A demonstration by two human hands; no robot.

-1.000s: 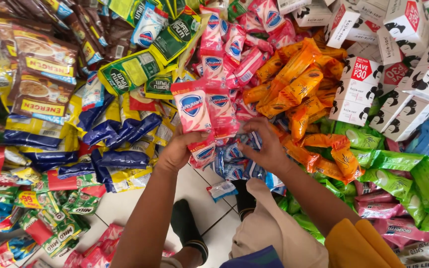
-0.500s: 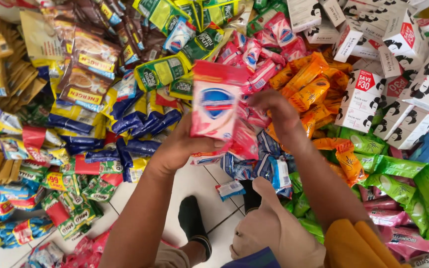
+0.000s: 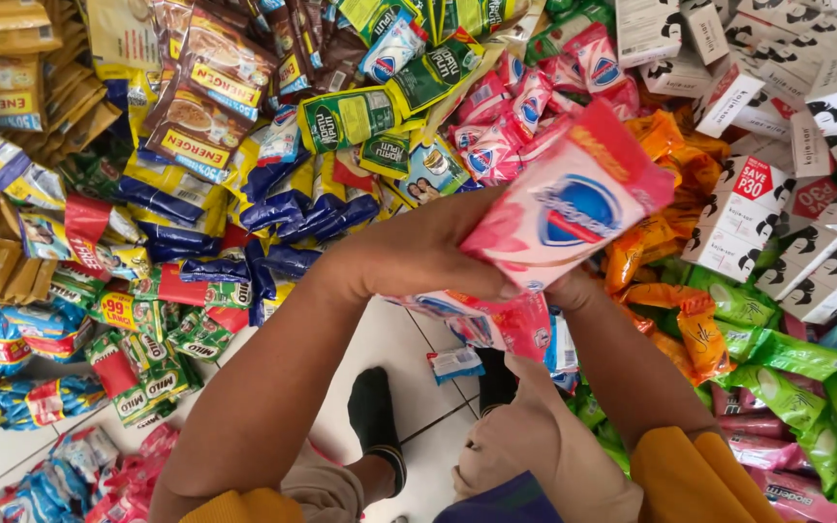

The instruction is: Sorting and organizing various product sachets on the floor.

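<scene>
My left hand (image 3: 418,254) grips the lower edge of a pink sachet strip with a blue oval logo (image 3: 566,205), held up close to the camera and tilted to the right. My right hand (image 3: 578,289) holds the same strip from underneath and is mostly hidden behind it. More pink sachets of the strip (image 3: 520,324) hang below my hands. A heap of matching pink sachets (image 3: 511,116) lies just beyond.
Hanging and piled sachets surround me: brown packets (image 3: 196,107) upper left, dark blue ones (image 3: 283,208), green ones (image 3: 787,368) and orange ones (image 3: 680,300) at right, white boxes (image 3: 787,136) upper right. My black-socked foot (image 3: 375,416) stands on white floor tiles (image 3: 389,349).
Both hands have lifted the pink strip up from the pile toward the camera, and it now tilts to the right. The view has shifted slightly left.
</scene>
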